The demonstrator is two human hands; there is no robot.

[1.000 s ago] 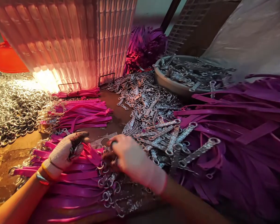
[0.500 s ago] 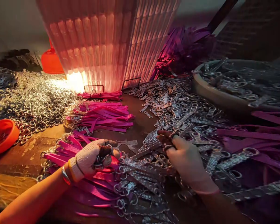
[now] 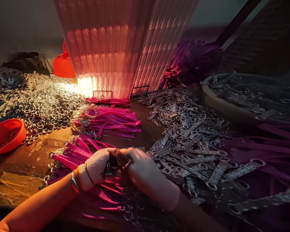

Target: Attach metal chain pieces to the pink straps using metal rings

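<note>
My left hand (image 3: 94, 169), in a white knitted glove with dark, soiled fingers, is closed around several metal rings (image 3: 108, 169). Against its fingertips presses my right hand (image 3: 145, 172), also gloved, with thumb and fingers pinched together. Whatever lies in that pinch is hidden. Beneath both hands spread magenta straps (image 3: 71, 158) fitted with metal rings at their ends. To the right lies a heap of ribbed metal pieces with a ring at each end (image 3: 190, 129).
A big pile of metal rings (image 3: 48, 109) glitters at the left, beside an orange bowl (image 3: 19, 133). Farther back are another bundle of magenta straps (image 3: 116, 119), a translucent corrugated screen (image 3: 103, 48) and an orange lamp shade (image 3: 62, 66). A wide basin (image 3: 222, 100) of metal pieces stands right.
My right hand has moved left from the metal pieces to meet my left hand. My left hand stays closed on the rings. The view has shifted slightly.
</note>
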